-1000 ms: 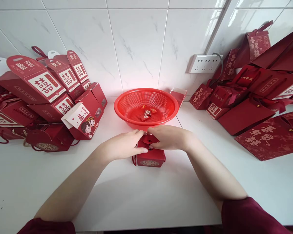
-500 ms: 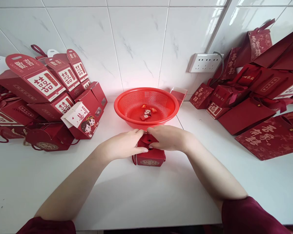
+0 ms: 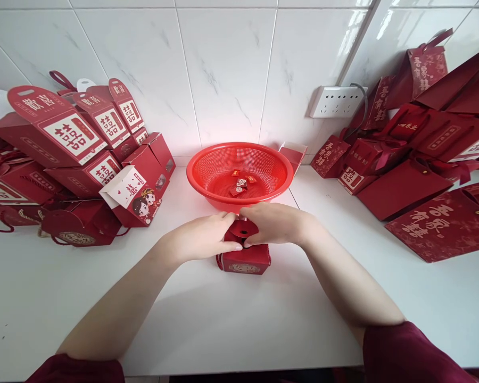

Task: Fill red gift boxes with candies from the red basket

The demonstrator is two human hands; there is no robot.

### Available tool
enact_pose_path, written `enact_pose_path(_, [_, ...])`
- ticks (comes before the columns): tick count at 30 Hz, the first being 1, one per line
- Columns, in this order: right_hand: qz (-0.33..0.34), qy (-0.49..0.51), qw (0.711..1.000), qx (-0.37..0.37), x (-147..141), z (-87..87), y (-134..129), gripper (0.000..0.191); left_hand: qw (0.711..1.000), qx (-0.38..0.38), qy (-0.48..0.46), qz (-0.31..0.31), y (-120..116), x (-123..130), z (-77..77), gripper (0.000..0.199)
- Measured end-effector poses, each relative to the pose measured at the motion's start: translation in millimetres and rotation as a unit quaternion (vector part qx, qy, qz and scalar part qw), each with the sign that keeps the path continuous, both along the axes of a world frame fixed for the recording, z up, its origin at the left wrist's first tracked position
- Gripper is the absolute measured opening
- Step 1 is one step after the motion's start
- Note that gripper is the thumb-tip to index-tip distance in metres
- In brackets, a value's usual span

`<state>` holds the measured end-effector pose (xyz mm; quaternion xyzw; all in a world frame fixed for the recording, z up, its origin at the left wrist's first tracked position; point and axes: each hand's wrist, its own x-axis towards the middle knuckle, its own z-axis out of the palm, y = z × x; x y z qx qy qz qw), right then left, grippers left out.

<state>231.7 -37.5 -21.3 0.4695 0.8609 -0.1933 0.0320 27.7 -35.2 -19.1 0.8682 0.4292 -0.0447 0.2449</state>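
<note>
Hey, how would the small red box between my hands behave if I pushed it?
The small red box looks like folded card, so it's probably light and might dent if squeezed hard. Its flat sides and level seat on the table suggest it would slide rather than roll.

You face a glossy, grey-veined wall (image 3: 135, 42) of white tiles (image 3: 227, 53), crossed by pale joints (image 3: 277, 8). To your right it carries a white socket panel (image 3: 335, 102) with a grey cable (image 3: 366, 106). Bright reflections (image 3: 353, 32) gleam near the upper right, and a white tabletop (image 3: 231, 324) spreads before you.
</note>
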Motion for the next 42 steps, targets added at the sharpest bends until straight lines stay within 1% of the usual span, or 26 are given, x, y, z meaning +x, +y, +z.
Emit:
enact_pose_path(3, [0.003, 0.011, 1.000, -0.014, 2.1, 3.4, -0.1, 0.023, 1.000, -0.008, -0.008, -0.003, -1.0, 0.0, 3.8, 0.050])
enact_pose_path(5, [0.004, 0.033, 0.999, -0.024, 5.3, 7.3, -0.9, 0.026, 1.000, -0.012, -0.015, -0.013, -1.5, -0.4, 6.3, 0.065])
enact_pose_path(7, [-0.003, 0.053, 0.998, -0.031, 9.8, 12.1, -2.1, 0.037, 0.999, -0.016, -0.011, -0.031, -2.0, -0.9, 8.2, 0.087])
enact_pose_path(8, [-0.012, 0.059, 0.998, -0.030, 12.2, 14.6, -2.7, 0.044, 0.999, -0.018, -0.007, -0.039, -2.3, -1.1, 8.8, 0.094])
enact_pose_path(10, [-0.032, 0.062, 0.997, -0.029, 16.3, 19.0, -3.8, 0.046, 0.998, -0.019, -0.005, -0.051, -3.1, -1.2, 9.4, 0.098])
enact_pose_path(13, [-0.053, 0.059, 0.997, -0.020, 19.6, 22.0, -4.4, 0.038, 0.998, -0.028, -0.016, -0.051, -4.3, -0.8, 9.7, 0.094])
enact_pose_path(16, [-0.058, 0.035, 0.998, -0.017, 19.4, 19.6, -3.2, 0.035, 0.998, -0.038, -0.019, -0.046, -4.7, -0.1, 9.8, 0.092])
enact_pose_path(20, [-0.033, 0.015, 0.999, -0.016, 18.0, 12.2, 0.2, 0.033, 0.999, -0.045, -0.009, -0.017, -3.4, 1.3, 9.1, 0.070])
enact_pose_path(22, [-0.022, 0.014, 1.000, -0.010, 17.5, 9.6, 1.3, 0.031, 0.999, -0.049, -0.007, -0.007, -2.4, 1.8, 7.8, 0.065])
enact_pose_path(28, [-0.012, 0.020, 0.999, -0.028, 10.5, 7.7, -0.4, 0.026, 0.999, -0.043, -0.004, -0.005, -0.8, 0.6, 2.7, 0.061])
enact_pose_path(34, [0.001, 0.018, 0.999, -0.045, -1.0, 0.8, -0.5, 0.023, 0.999, -0.045, -0.018, -0.002, -1.2, 1.1, 3.6, 0.057])
enact_pose_path(37, [0.008, 0.011, 0.999, -0.044, -0.8, -0.2, 0.8, 0.020, 0.999, -0.043, -0.020, -0.002, -1.6, 2.2, 4.6, 0.056])
enact_pose_path(42, [0.022, 0.013, 0.999, -0.036, 2.7, 1.5, 2.6, 0.022, 0.999, -0.045, -0.021, -0.005, -1.5, 1.8, 3.2, 0.055])
